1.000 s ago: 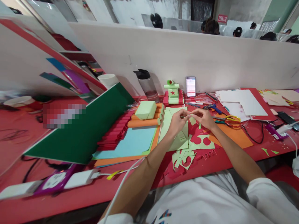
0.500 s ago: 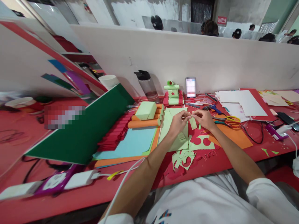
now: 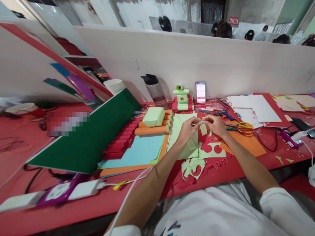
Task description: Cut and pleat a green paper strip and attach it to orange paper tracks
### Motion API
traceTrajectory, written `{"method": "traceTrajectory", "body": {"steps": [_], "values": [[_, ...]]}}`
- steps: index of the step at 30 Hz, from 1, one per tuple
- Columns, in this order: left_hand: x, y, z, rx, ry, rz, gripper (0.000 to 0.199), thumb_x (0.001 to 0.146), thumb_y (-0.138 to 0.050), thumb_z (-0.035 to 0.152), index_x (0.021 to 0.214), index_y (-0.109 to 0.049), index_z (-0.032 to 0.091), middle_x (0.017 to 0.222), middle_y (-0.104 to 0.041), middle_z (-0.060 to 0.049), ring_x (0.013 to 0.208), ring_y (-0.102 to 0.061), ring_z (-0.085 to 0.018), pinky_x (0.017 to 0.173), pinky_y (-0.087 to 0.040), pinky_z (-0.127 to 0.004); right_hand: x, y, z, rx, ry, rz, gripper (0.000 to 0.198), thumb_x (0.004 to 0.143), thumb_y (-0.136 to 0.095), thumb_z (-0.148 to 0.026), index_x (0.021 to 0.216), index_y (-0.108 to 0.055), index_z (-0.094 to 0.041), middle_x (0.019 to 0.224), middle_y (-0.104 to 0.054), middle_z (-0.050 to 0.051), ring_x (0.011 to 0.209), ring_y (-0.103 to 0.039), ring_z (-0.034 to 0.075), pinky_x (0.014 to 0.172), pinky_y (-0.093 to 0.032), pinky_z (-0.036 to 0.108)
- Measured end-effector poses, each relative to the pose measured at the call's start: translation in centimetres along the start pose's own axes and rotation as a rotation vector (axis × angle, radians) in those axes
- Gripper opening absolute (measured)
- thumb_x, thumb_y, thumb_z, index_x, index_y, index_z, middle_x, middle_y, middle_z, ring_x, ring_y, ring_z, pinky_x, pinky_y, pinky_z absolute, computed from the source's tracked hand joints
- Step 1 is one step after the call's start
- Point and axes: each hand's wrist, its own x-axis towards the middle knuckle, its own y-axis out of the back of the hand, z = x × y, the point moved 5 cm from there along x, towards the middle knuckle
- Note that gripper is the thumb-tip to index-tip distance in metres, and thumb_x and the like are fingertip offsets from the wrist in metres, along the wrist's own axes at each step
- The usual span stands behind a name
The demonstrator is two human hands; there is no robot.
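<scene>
My left hand (image 3: 187,130) and right hand (image 3: 216,126) pinch a small green paper piece (image 3: 202,122) between fingertips, nearer me than the star-marked paper model (image 3: 182,98). Left of that model stands the bottle (image 3: 155,91); right of it, the phone (image 3: 201,93); scissors (image 3: 238,126) lie farther right, nearer me.

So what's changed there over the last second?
Very little. The small pale green piece below the fingers seems to reach slightly lower; what they grip is too small to tell. The left hand and right hand stay close together, with no visible grasp or release. The star-fronted paper model, scissors and upright phone haven't moved.
</scene>
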Motion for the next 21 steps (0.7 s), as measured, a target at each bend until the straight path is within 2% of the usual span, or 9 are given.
{"method": "traceTrajectory", "body": {"steps": [7,15,21], "values": [[-0.2,0.2,0.5,0.047,0.01,0.031,0.03,0.086,-0.068,0.049,0.085,-0.071,0.019,0.075,-0.071,-0.003,0.068,-0.063,-0.018,0.066,-0.047,-0.029,-0.13,-0.21,-0.3,-0.02,0.006,-0.015,0.015,0.089,-0.063,-0.032,0.089,-0.068,-0.019,0.087,-0.074,0.005,0.08,-0.069,0.019,0.076,-0.051,0.029],[-0.38,0.09,0.55,0.11,-0.027,0.019,0.021,0.085,-0.068,0.04,0.078,-0.069,0.02,0.071,-0.069,0.0,0.065,-0.06,-0.016,0.065,-0.044,-0.028,-0.23,-0.51,-0.61,-0.095,0.023,-0.005,0.005,0.083,-0.061,-0.022,0.081,-0.064,-0.019,0.073,-0.068,0.001,0.067,-0.062,0.016,0.066,-0.047,0.026],[-0.27,0.17,0.1,0.027,0.018,0.043,0.022,0.083,-0.071,0.04,0.076,-0.068,0.018,0.066,-0.064,0.001,0.061,-0.056,-0.014,0.06,-0.041,-0.027,-0.14,-0.33,-0.32,-0.062,-0.018,0.003,0.007,0.083,-0.062,-0.024,0.081,-0.065,-0.018,0.077,-0.07,0.002,0.07,-0.064,0.017,0.068,-0.049,0.028]]}}
